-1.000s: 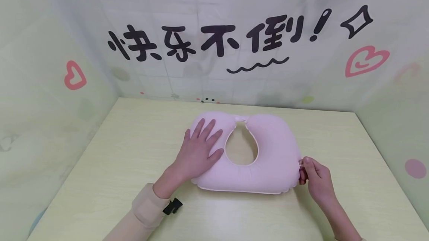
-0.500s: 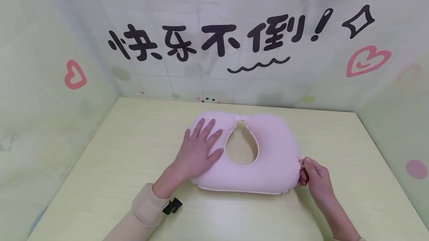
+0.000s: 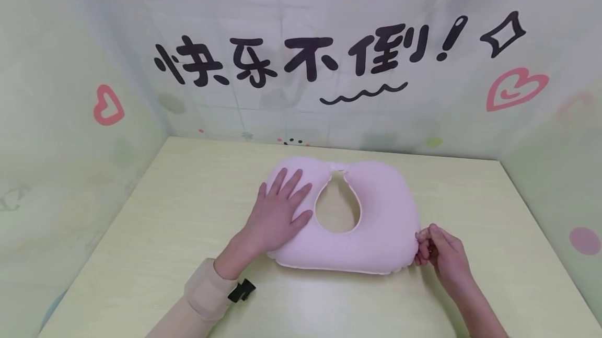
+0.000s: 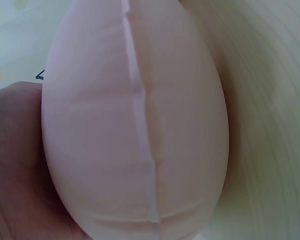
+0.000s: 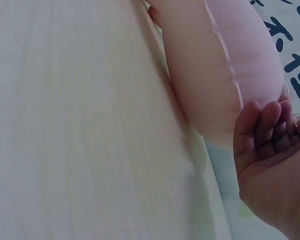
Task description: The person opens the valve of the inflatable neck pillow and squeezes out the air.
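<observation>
Pale tabletop, pillow under left fingers, against right fingers

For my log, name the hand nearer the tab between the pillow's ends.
Left hand: on the pillow, left of the tab. Right hand: farther, at the pillow's right edge.

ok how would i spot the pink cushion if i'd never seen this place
Start from the wall with big black writing, then drop to the pale table below. Between the spread left hand and the right hand lies the plump pink cushion. Its teardrop-shaped hole sets it apart from the small black buckle by the left sleeve.
</observation>
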Available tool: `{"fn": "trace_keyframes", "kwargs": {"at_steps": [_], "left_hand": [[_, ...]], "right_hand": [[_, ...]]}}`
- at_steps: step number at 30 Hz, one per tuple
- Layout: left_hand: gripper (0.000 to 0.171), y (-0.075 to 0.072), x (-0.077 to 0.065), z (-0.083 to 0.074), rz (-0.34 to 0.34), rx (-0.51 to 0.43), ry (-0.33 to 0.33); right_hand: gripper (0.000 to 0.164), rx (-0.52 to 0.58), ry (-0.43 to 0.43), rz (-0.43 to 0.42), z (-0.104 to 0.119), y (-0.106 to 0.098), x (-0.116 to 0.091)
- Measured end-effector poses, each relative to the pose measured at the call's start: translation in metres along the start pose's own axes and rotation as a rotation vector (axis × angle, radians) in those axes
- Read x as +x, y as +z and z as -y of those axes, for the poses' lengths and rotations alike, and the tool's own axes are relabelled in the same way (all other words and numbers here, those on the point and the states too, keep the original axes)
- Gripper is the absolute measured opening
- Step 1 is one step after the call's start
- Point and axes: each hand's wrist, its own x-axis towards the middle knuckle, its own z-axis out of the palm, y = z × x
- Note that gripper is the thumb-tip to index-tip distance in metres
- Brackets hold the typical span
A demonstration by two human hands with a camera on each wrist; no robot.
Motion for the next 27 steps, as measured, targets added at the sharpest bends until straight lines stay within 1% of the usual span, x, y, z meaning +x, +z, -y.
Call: {"fn": "trace_keyframes", "kwargs": {"at_steps": [4, 6, 9, 11, 13, 17, 19, 20, 23, 27], "left_hand": [[0.059, 0.000, 0.000, 0.000, 0.002, -0.002, -0.003], [0.059, 0.000, 0.001, 0.000, 0.005, -0.004, -0.002], [0.057, 0.001, 0.001, 0.001, 0.000, -0.013, 0.002], [0.056, 0.001, 0.002, 0.001, -0.004, -0.025, 0.001], [0.054, 0.000, 0.003, 0.001, -0.009, -0.038, 0.002], [0.054, -0.004, 0.006, 0.002, -0.012, -0.042, -0.001], [0.054, -0.007, 0.008, 0.003, -0.014, -0.040, -0.004], [0.055, -0.009, 0.010, 0.003, -0.013, -0.040, -0.008], [0.055, -0.015, 0.015, 0.004, -0.014, -0.047, -0.013], [0.056, -0.022, 0.023, 0.005, -0.017, -0.044, -0.027]], "right_hand": [[0.045, -0.077, -0.035, -0.048, 0.002, -0.001, 0.000], [0.045, -0.116, -0.041, -0.072, 0.003, -0.001, 0.000], [0.045, -0.145, -0.045, -0.088, 0.005, -0.002, 0.001], [0.043, -0.166, -0.041, -0.098, 0.007, -0.003, 0.003], [0.040, -0.193, -0.039, -0.127, 0.009, -0.004, 0.005], [0.032, -0.366, -0.026, -0.195, 0.017, -0.005, 0.012], [0.028, -0.457, -0.034, -0.218, 0.021, -0.004, 0.018], [0.026, -0.506, -0.047, -0.220, 0.024, -0.004, 0.021], [0.025, -0.596, -0.089, -0.220, 0.033, -0.003, 0.032], [0.031, -0.712, -0.121, -0.188, 0.046, 0.001, 0.050]]}}
